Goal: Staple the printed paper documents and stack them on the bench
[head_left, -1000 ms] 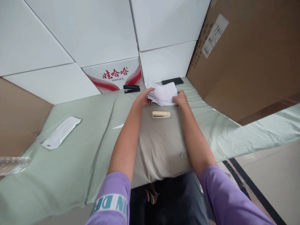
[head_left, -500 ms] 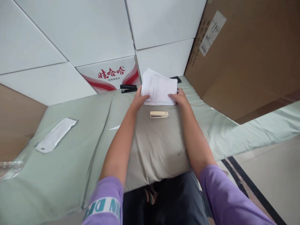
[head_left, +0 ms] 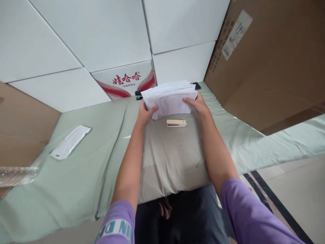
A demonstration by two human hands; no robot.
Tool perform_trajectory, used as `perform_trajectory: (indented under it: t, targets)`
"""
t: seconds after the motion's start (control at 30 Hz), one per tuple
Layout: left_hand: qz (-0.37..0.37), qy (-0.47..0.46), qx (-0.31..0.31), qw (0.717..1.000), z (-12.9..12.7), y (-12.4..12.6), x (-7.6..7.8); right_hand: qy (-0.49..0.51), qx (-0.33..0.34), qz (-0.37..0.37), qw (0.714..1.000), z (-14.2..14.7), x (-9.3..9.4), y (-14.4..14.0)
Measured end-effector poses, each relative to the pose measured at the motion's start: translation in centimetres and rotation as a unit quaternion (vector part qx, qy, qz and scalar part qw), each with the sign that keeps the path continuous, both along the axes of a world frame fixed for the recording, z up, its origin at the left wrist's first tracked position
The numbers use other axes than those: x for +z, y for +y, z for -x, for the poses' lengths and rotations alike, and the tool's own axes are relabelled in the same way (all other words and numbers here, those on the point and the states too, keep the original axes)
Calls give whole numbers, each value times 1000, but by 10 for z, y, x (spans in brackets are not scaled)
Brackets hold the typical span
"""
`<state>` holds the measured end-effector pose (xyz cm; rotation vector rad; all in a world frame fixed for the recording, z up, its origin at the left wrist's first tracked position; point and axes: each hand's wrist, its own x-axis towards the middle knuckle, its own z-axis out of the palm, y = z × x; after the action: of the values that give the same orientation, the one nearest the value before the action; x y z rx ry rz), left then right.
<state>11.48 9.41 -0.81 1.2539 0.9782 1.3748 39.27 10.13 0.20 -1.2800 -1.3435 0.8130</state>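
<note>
A stack of printed papers (head_left: 170,101) is held up on edge between my two hands, its sheets fanned unevenly along the top. My left hand (head_left: 146,112) grips the left side, thumb on the front sheet. On the right side, my right hand (head_left: 199,103) pinches the stack with its thumb across the print. Just below the papers, a cream stapler (head_left: 176,123) lies on the cloth-covered surface (head_left: 175,152). Behind the stack's left edge, a black stapler (head_left: 138,93) is mostly hidden. A dark flat object (head_left: 196,86) shows partly behind the right edge.
White cartons (head_left: 122,30) are stacked along the back, one with red lettering. A large brown cardboard box (head_left: 269,67) stands at right, another brown box (head_left: 22,128) at left. A white plastic packet (head_left: 70,142) and clear plastic wrap (head_left: 19,176) lie on the left.
The stack has been tilted up from lying nearly flat, and its sheets now spread at the top edge. It hides more of the black stapler. The view has shifted slightly.
</note>
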Motion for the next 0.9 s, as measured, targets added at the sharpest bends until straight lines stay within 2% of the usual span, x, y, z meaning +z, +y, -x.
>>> perform_trajectory:
  t: [0.1, 0.23, 0.37, 0.47, 0.67, 0.9]
  targets:
    - [-31, -22, 12, 999, -3, -2, 8, -9, -23, -2, 1000, 1, 3, -3]
    - [-45, 17, 34, 998, -2, -2, 11, -29, -49, 7, 998, -3, 1, 0]
    - [-91, 31, 24, 995, -1, 5, -2, 37, -61, -24, 997, 1, -19, 9]
    - [-68, 75, 53, 993, -3, 11, -16, 104, -50, -68, 991, 7, -32, 15]
    - [-84, 122, 73, 986, -4, 14, -25, 108, -51, -113, 986, 10, -33, 19]
    - [-44, 93, 20, 995, -2, 12, -37, 98, -33, -86, 991, 12, -39, 15]
